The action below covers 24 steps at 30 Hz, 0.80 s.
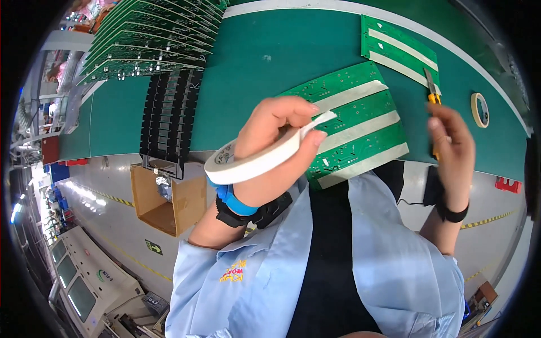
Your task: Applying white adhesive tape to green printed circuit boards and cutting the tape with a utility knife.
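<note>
My left hand [276, 146] is closed, with a roll of white masking tape [253, 163] hooked around its fingers. The tape's loose end sticks out between thumb and forefinger. Below it lies a large green circuit board [360, 121] with three pale tape strips across it, partly hidden by that hand. My right hand [452, 141] is closed around the yellow handle of a utility knife [433, 93]. Its blade points away from me, over the edge of a second taped green board [400, 48]; the handle's rear end shows beside the palm.
On the green table [248, 73], a black slotted rack [169, 112] holds several upright green boards [152, 39] at the far left. Another tape roll [480, 110] lies at the right. An open cardboard box [169, 197] stands below the table's left front edge.
</note>
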Each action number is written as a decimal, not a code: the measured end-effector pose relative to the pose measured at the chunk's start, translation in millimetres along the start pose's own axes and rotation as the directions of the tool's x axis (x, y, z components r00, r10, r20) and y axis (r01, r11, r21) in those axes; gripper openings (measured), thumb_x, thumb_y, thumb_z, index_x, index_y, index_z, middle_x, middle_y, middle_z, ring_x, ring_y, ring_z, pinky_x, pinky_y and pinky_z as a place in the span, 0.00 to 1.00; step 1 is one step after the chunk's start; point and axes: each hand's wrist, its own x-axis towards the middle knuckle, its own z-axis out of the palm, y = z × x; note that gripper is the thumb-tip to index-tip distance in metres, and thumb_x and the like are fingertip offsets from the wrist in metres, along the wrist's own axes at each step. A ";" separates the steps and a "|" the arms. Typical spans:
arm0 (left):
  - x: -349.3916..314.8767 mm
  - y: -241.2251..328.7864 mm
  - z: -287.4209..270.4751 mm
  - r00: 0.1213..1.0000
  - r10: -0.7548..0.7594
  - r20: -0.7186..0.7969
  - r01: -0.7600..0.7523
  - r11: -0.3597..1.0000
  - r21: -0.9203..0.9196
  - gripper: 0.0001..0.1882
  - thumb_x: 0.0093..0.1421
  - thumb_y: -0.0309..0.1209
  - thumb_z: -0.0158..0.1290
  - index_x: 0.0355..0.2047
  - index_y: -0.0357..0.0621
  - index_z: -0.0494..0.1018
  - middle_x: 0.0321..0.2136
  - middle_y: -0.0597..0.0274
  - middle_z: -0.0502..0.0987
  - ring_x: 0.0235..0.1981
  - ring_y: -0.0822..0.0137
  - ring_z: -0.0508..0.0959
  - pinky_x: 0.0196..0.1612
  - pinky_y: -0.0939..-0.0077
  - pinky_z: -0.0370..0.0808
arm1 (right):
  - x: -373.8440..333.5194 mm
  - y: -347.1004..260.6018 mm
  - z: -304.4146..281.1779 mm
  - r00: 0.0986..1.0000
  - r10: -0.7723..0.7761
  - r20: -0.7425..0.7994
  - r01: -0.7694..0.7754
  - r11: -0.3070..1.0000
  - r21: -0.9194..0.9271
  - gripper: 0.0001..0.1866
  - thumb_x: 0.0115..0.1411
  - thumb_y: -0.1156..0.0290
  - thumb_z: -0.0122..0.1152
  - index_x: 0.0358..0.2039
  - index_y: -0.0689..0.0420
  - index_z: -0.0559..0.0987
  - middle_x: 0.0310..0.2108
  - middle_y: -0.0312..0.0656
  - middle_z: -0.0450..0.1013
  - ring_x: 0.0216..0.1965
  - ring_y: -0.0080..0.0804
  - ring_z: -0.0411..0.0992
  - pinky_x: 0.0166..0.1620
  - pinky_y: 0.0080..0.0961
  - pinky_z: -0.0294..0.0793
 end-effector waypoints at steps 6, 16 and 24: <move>2.7 16.1 7.5 0.974 0.211 0.088 -0.228 0.922 0.314 0.19 0.52 0.21 0.60 0.43 0.43 0.68 0.32 0.63 0.74 0.35 0.68 0.72 0.39 0.74 0.69 | -9.8 -69.4 39.8 0.844 -0.427 0.325 0.328 0.890 0.317 0.14 0.56 0.68 0.65 0.41 0.61 0.78 0.32 0.36 0.70 0.34 0.23 0.66 0.39 0.19 0.65; -5.4 35.0 14.8 0.951 0.300 0.071 -0.299 0.843 0.447 0.16 0.46 0.25 0.63 0.37 0.48 0.75 0.28 0.67 0.76 0.33 0.61 0.73 0.43 0.66 0.65 | -29.5 -63.4 55.4 0.918 -0.346 0.194 0.158 0.768 0.620 0.05 0.57 0.76 0.63 0.34 0.62 0.79 0.30 0.35 0.74 0.30 0.19 0.68 0.33 0.17 0.66; -12.8 36.8 30.0 0.905 0.425 -0.020 -0.392 0.850 0.351 0.07 0.49 0.26 0.62 0.29 0.46 0.76 0.27 0.67 0.76 0.31 0.62 0.73 0.41 0.68 0.66 | -48.4 -58.4 55.5 0.943 -0.292 0.156 0.029 0.542 0.840 0.05 0.61 0.77 0.60 0.38 0.62 0.79 0.31 0.31 0.73 0.30 0.15 0.66 0.34 0.14 0.65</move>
